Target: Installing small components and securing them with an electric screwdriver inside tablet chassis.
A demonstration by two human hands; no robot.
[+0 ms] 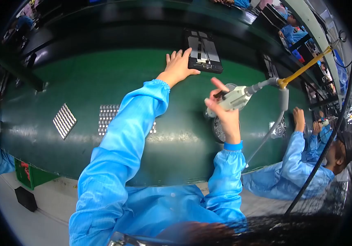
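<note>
On bench [180, 158], black device [208, 51], long axis pointing away; left hand [178, 68] spread at edge, right hand [226, 116] holding tool [238, 97].

Pale glare on green tabletop [180, 119]

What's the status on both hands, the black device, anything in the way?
Left hand at left edge of black device. Right hand holding power tool, apart from device. Round dish partly behind right hand.

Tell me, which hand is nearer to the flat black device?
Left: the left hand rests at the device's near-left corner; the right hand is farther off, closer to the person, holding a pale tool.
</note>
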